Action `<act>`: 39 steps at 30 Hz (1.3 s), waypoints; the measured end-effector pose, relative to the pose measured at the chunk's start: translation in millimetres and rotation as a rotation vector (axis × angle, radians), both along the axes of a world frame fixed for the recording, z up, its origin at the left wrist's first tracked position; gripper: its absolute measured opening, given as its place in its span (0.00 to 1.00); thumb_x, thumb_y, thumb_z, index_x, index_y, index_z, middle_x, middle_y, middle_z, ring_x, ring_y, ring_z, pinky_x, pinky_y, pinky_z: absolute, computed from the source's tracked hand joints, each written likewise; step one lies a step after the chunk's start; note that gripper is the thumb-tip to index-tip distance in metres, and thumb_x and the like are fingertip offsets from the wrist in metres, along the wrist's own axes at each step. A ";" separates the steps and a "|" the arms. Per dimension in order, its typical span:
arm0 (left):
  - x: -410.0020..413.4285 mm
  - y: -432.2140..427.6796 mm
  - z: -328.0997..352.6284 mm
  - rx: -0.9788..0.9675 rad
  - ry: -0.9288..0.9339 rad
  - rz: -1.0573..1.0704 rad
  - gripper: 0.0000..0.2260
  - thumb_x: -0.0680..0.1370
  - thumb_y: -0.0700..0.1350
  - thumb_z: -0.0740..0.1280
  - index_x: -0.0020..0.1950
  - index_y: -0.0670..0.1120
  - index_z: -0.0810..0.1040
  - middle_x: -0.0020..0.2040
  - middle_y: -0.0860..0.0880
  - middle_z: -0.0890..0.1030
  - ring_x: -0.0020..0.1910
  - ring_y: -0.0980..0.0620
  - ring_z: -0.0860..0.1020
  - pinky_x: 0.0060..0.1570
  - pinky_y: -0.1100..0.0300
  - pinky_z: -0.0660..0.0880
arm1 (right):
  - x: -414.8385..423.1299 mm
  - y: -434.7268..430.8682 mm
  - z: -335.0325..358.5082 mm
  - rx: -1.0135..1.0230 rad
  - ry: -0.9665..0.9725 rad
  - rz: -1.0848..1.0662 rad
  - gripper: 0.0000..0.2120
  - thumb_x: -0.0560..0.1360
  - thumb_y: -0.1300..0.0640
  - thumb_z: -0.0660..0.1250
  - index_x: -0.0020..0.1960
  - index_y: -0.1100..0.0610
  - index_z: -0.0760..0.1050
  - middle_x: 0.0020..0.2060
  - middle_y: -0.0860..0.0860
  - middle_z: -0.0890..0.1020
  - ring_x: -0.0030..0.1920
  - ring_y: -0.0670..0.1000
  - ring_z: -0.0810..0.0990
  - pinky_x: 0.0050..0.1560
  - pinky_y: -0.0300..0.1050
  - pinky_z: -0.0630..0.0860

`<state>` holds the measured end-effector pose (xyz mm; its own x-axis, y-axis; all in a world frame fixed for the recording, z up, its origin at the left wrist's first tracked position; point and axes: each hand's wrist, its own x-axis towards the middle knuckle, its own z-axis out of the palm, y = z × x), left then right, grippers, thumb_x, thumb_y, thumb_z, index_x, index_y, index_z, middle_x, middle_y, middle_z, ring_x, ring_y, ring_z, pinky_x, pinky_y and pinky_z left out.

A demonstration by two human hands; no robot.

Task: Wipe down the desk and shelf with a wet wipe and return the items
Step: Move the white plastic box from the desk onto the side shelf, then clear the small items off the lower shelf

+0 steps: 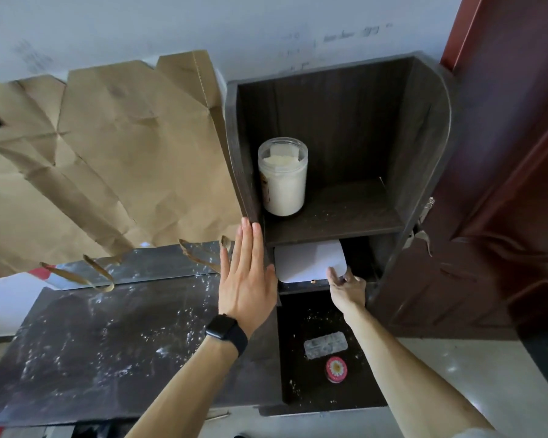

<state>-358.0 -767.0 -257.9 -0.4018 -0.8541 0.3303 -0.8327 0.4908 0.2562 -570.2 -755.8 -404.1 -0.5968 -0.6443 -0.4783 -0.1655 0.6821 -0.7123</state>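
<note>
A dark wooden shelf unit (421,137) stands at the right end of the dark desk (108,349), whose top is speckled with white crumbs. On the upper shelf stands a clear jar (283,178) of white powder. A flat white pack (310,261) lies in the middle compartment. My right hand (345,287) pinches the pack's front right corner. My left hand (247,273), with a black watch on the wrist, lies flat with straight fingers against the shelf's left side panel. No wipe is in sight.
On the lowest level lie a silver blister pack (326,344) and a small round pink tin (336,369). Crumpled brown paper (102,159) covers the wall behind the desk. A dark red door (513,172) stands right of the shelf. Pale floor shows at lower right.
</note>
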 end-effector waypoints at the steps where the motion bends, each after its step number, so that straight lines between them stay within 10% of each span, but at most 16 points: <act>1: 0.6 3.3 -3.4 0.018 0.005 -0.006 0.38 0.77 0.44 0.63 0.81 0.44 0.45 0.81 0.47 0.42 0.80 0.51 0.42 0.76 0.44 0.48 | -0.7 5.7 4.5 -0.028 -0.003 0.026 0.37 0.74 0.28 0.56 0.69 0.57 0.70 0.68 0.59 0.68 0.65 0.58 0.73 0.61 0.48 0.71; 8: 6.0 50.0 -82.9 0.395 -0.099 -0.139 0.37 0.77 0.47 0.62 0.81 0.52 0.45 0.79 0.55 0.37 0.79 0.53 0.40 0.77 0.50 0.44 | 4.5 95.6 -12.3 -0.064 -0.019 0.019 0.24 0.79 0.42 0.63 0.70 0.55 0.72 0.67 0.52 0.76 0.56 0.49 0.79 0.58 0.43 0.70; 17: -31.5 44.5 -207.5 0.891 -0.439 -0.268 0.33 0.78 0.52 0.63 0.80 0.51 0.52 0.80 0.47 0.54 0.78 0.44 0.55 0.75 0.52 0.58 | 43.2 185.0 -100.9 0.321 -0.047 0.139 0.38 0.73 0.35 0.67 0.77 0.48 0.60 0.72 0.55 0.69 0.66 0.54 0.76 0.66 0.53 0.74; 25: -71.8 9.8 -289.1 0.994 -0.499 -0.160 0.34 0.78 0.50 0.66 0.80 0.50 0.54 0.77 0.45 0.60 0.72 0.40 0.66 0.66 0.46 0.70 | 59.6 148.0 -136.0 0.292 0.109 0.351 0.39 0.75 0.46 0.71 0.78 0.40 0.51 0.77 0.52 0.56 0.71 0.57 0.71 0.65 0.50 0.76; 39: -67.8 4.8 -325.1 0.951 -0.546 -0.074 0.19 0.78 0.44 0.66 0.67 0.44 0.69 0.68 0.43 0.68 0.65 0.42 0.71 0.60 0.47 0.74 | 57.8 137.6 -148.7 0.326 0.269 0.462 0.27 0.78 0.52 0.68 0.73 0.49 0.61 0.65 0.54 0.70 0.59 0.57 0.80 0.58 0.51 0.80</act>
<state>-425.8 -762.2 -583.0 -0.3543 -0.6337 -0.6877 -0.9258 0.3416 0.1621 -512.4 -618.2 -552.8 -0.4185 -0.7106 -0.5656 -0.6396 0.6727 -0.3720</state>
